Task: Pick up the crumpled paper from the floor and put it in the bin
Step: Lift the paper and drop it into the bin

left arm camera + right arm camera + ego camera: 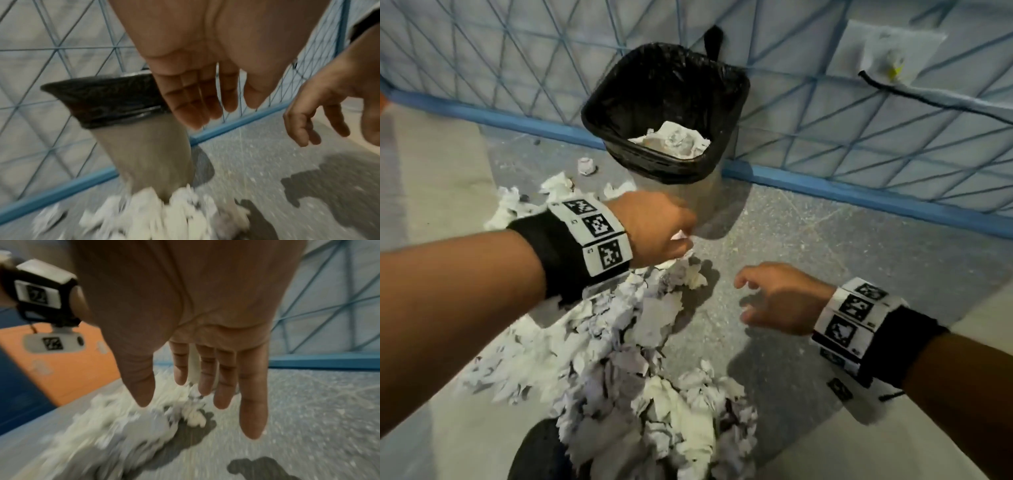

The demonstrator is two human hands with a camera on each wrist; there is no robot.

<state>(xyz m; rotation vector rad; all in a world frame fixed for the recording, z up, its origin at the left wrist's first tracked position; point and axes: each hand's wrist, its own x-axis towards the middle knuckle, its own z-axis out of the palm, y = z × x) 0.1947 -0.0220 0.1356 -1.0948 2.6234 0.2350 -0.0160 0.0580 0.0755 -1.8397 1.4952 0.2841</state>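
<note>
A grey bin (654, 164) with a black liner stands against the fence, with crumpled paper (674, 138) inside it. A big pile of crumpled paper (626, 342) covers the floor in front of and to the left of the bin. My left hand (654, 226) hovers over the pile's far end, just in front of the bin's base. The left wrist view shows the left hand's fingers (205, 97) straight and holding nothing, with the bin (107, 104) behind them. My right hand (774, 301) hangs open over bare floor to the right of the pile, its fingers (205, 378) spread and empty.
A blue wire-mesh fence (859, 137) runs behind the bin, with a black cable (928, 99) along it. One small paper ball (586, 166) lies left of the bin. A dark round object (537, 452) sits at the bottom edge. Bare grey floor (808, 240) stretches to the right.
</note>
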